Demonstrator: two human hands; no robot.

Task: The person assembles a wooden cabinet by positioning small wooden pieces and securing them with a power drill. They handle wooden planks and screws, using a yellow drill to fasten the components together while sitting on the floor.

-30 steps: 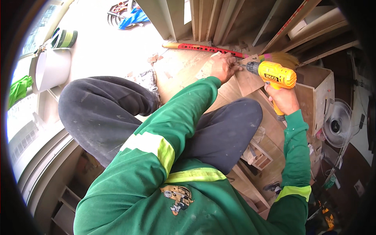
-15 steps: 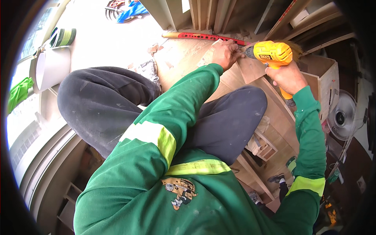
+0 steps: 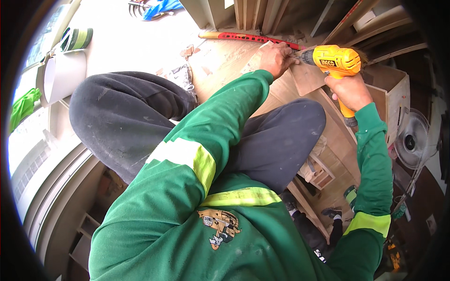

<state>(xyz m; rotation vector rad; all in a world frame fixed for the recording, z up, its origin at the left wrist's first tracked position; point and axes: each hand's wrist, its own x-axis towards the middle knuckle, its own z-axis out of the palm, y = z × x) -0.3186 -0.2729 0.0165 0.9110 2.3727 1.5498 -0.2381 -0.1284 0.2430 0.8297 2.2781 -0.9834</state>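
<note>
My right hand [image 3: 350, 91] is wrapped around the grip of a yellow cordless drill [image 3: 336, 61]. The drill lies level, with its dark chuck pointing left. At the chuck's tip, the fingers of my left hand [image 3: 276, 60] are pinched together; whatever sits between them is too small to make out. Under both hands lies a flat wooden panel [image 3: 309, 79], close to the wooden box frame beside my right knee. Just beyond my left hand runs a long red and yellow pole [image 3: 253, 39].
Upright boards [image 3: 262, 16] lean along the far side. A wooden box [image 3: 393, 93] and a standing fan [image 3: 411, 140] are at the right. Another person's shoe [image 3: 332, 212] shows at lower right. Wood scraps [image 3: 188, 51] lie left of the panel; a white cylinder [image 3: 64, 77] stands at far left.
My view has shifted a little, so both hands and the drill appear slightly farther right. More of the other person's dark clothing shows at lower right. My grip looks the same.
</note>
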